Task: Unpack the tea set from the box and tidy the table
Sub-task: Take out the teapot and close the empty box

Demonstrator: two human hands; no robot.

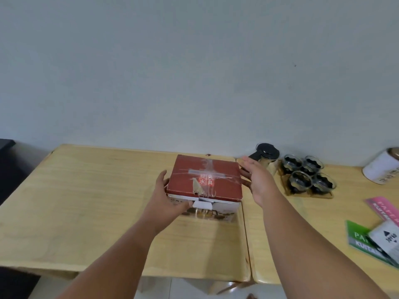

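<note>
Red-lidded box (205, 180) sitting centre frame on the pale wooden desk (86, 201), right by the seam with a 2nd desk on the right. Resting or barely lifted, can't tell. Crossed over the lid with clear tape, torn paper tab at the near edge, so probably not opened yet.

Left hand (170, 197) wrapped round the near-left corner, thumb up the left side, fingers curled onto the front face. Right hand (257, 180) spread wide with straight fingers, laid along the right side, more steadying than gripping.

Handling guess: thin cardboard, stiff enough at the corners but squashy mid-panel. Likely glass or ceramic inside, going by the task and the picture printed on the front, so fragile, probably heavier than expected and maybe rattly. Slick tape on top, so no lifting by the lid alone. Best taken low on 2 opposite sides or from underneath, and kept level.

Also worth minding: black-lidded pot (266, 156) and a tray of 4 glass cups (306, 175) just right of the right hand. White tin (382, 169) at the far right edge, paper packs (371, 240) lower right.
</note>
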